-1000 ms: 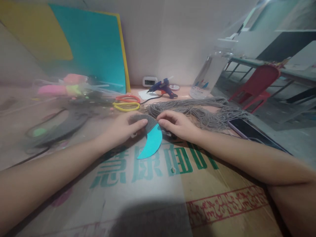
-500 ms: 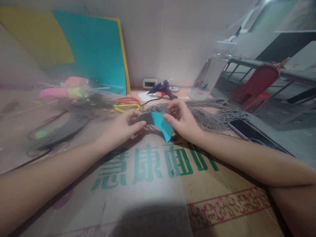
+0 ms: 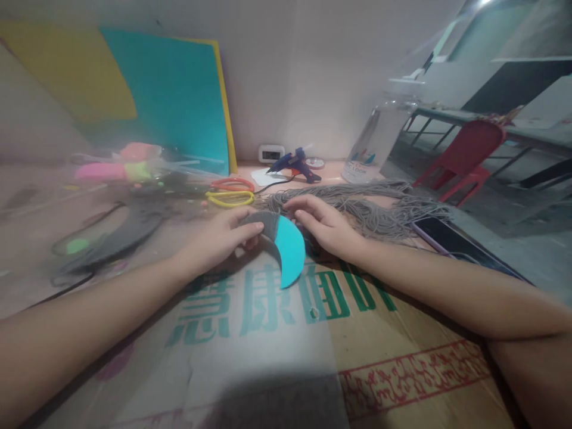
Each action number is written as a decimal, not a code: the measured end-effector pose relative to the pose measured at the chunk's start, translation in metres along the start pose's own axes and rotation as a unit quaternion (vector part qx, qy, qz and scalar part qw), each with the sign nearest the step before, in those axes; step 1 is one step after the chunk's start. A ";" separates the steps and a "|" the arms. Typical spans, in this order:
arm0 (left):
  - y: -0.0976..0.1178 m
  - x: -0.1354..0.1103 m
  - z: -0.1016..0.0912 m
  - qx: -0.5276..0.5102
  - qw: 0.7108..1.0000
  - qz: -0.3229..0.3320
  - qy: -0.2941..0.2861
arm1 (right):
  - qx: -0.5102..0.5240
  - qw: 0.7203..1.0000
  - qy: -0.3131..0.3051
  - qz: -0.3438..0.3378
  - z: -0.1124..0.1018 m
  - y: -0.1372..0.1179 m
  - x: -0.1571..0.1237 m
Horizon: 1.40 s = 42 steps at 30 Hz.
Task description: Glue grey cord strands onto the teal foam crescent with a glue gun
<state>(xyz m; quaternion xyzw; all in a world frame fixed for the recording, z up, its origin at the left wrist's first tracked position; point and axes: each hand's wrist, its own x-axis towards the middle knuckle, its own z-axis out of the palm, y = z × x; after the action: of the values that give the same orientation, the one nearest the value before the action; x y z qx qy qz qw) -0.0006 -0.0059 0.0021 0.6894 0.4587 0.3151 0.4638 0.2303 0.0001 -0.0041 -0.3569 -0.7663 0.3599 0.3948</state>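
1. Both hands meet at the teal crescent. The left hand pinches its grey-wrapped end between thumb and fingers. The right hand lies loosely open with fingers stretched toward the far edge; whether it grips anything I cannot tell.
2. Half a second ago the crescent was raised and tilted between both hands. Now it sits low over the cardboard sheet, bare tip pointing toward the person.
3. The right hand has dropped its pinch and rests on the grey cord bundle just behind.
4. Cord covers one end only, so the wrapping looks partway done.
5. The phone and glue gun have not moved.
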 end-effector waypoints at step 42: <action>-0.010 0.003 -0.003 0.156 0.937 0.280 0.136 | 0.193 0.978 0.039 0.064 0.002 0.000 0.006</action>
<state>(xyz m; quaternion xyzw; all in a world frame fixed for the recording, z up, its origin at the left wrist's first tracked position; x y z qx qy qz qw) -0.0052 -0.0008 -0.0066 0.8042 0.3491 0.4473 0.1767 0.2258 0.0045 -0.0031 -0.3361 -0.6423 0.5112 0.4617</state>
